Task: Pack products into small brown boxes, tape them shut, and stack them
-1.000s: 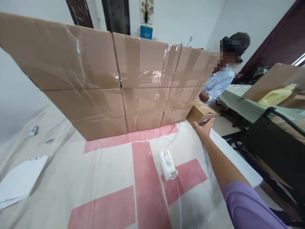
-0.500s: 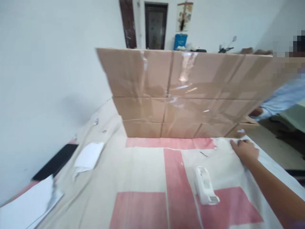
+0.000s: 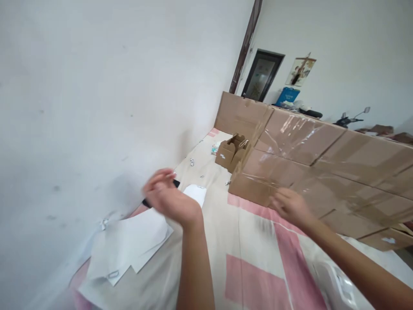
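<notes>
My left hand (image 3: 172, 196) is raised above white sheets of paper (image 3: 129, 241), near the wall. Its fingers are curled together and blurred; anything between them is too small to name. In front of the tall taped cardboard partition (image 3: 290, 133), my right hand (image 3: 290, 206) hovers with fingers bent into a pinch. What that pinch holds, if anything, is not visible. A white tape dispenser (image 3: 337, 286) lies on the cloth below my right forearm. Behind the partition's left end stands an open brown cardboard box (image 3: 227, 153).
A pink and cream cloth (image 3: 254, 275) covers the surface. A dark flat object (image 3: 148, 202) lies partly behind my left hand. Small metal clips (image 3: 192, 162) sit close to the white wall (image 3: 97, 86). Beyond the partition are a blue container (image 3: 288, 94) and a door (image 3: 262, 76).
The view has swung left and tilted. My left hand has come into sight, and my right hand has left the cloth's right edge and risen before the partition. The person at right is out of view.
</notes>
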Action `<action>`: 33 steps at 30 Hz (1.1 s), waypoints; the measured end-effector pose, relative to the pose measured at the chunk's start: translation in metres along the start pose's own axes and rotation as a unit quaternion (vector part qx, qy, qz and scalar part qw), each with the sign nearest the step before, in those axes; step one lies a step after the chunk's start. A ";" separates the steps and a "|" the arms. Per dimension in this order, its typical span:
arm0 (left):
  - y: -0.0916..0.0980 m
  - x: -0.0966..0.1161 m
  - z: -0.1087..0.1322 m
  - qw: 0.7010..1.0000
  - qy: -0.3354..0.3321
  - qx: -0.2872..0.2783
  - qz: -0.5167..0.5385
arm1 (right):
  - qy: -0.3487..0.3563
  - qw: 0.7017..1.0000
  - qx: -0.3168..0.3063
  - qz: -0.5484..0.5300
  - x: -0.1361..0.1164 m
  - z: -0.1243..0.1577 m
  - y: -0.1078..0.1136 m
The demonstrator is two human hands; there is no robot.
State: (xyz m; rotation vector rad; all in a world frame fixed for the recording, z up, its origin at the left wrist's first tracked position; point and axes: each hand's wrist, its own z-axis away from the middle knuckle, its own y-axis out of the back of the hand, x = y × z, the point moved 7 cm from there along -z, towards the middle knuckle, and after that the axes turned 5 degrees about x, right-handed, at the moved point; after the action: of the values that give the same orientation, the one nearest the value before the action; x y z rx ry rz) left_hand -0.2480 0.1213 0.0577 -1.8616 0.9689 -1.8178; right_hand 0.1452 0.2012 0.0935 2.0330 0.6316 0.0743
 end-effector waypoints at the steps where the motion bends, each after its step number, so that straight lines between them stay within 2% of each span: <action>1: -0.002 -0.023 -0.004 0.997 0.071 0.016 0.001 | 0.082 0.994 -0.074 0.017 -0.045 -0.023 -0.037; 2: -0.004 -0.050 -0.004 0.988 0.151 0.024 -0.003 | 0.153 0.979 -0.127 0.039 -0.084 -0.044 -0.071; 3: -0.006 -0.076 -0.002 0.974 0.226 0.022 -0.012 | 0.185 0.970 -0.144 0.063 -0.115 -0.068 -0.100; 4: -0.009 -0.099 0.002 0.959 0.283 0.012 -0.023 | 0.180 0.971 -0.134 0.084 -0.135 -0.095 -0.123; 6: -0.013 -0.133 0.008 0.946 0.323 -0.012 -0.035 | 0.151 0.979 -0.098 0.096 -0.159 -0.151 -0.159; 8: -0.017 -0.156 0.013 0.940 0.337 -0.044 -0.034 | 0.089 0.989 -0.056 0.106 -0.156 -0.204 -0.182; 10: -0.024 -0.171 0.019 0.937 0.337 -0.091 -0.031 | -0.048 0.992 0.014 0.113 -0.128 -0.247 -0.189; 12: -0.030 -0.180 0.024 0.934 0.328 -0.136 -0.033 | -0.131 0.983 0.043 0.122 -0.104 -0.273 -0.193; 13: -0.032 -0.184 0.027 0.934 0.322 -0.151 -0.038 | -0.151 0.980 0.044 0.125 -0.097 -0.282 -0.195; 16: -0.036 -0.193 0.037 0.933 0.302 -0.183 -0.071 | -0.138 0.982 0.011 0.132 -0.100 -0.290 -0.197; 19: -0.038 -0.193 0.045 0.937 0.268 -0.198 -0.110 | -0.089 0.987 -0.022 0.130 -0.129 -0.274 -0.184; 20: -0.038 -0.188 0.045 0.942 0.228 -0.203 -0.138 | -0.066 0.989 -0.028 0.127 -0.142 -0.265 -0.175; 22: -0.040 -0.170 0.041 0.941 0.091 -0.219 -0.240 | 0.012 0.992 -0.045 0.114 -0.176 -0.239 -0.157; 24: -0.043 -0.149 0.037 0.904 -0.070 -0.213 -0.364 | 0.093 0.991 -0.068 0.064 -0.212 -0.210 -0.138; 25: -0.043 -0.141 0.035 0.883 -0.129 -0.192 -0.409 | 0.135 0.987 -0.084 0.019 -0.229 -0.196 -0.130; 27: -0.037 -0.129 0.028 0.868 -0.174 -0.124 -0.449 | 0.190 0.974 -0.085 -0.089 -0.253 -0.177 -0.114; 28: -0.033 -0.126 0.024 0.868 -0.172 -0.093 -0.456 | 0.203 0.967 -0.061 -0.142 -0.259 -0.175 -0.106; 30: -0.027 -0.124 0.019 0.872 -0.150 -0.053 -0.463 | 0.187 0.956 0.042 -0.224 -0.249 -0.184 -0.093; 32: -0.021 -0.124 0.018 0.872 -0.133 -0.024 -0.470 | 0.111 0.936 0.174 -0.285 -0.212 -0.205 -0.092; 33: -0.020 -0.124 0.019 0.872 -0.133 -0.011 -0.470 | 0.048 0.916 0.225 -0.329 -0.186 -0.216 -0.100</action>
State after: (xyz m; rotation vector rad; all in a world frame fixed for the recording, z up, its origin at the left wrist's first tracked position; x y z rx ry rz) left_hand -0.2171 0.2161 -0.0207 -2.7793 -0.0933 -1.8754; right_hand -0.1208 0.3263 0.1631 2.1386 1.4739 -0.4053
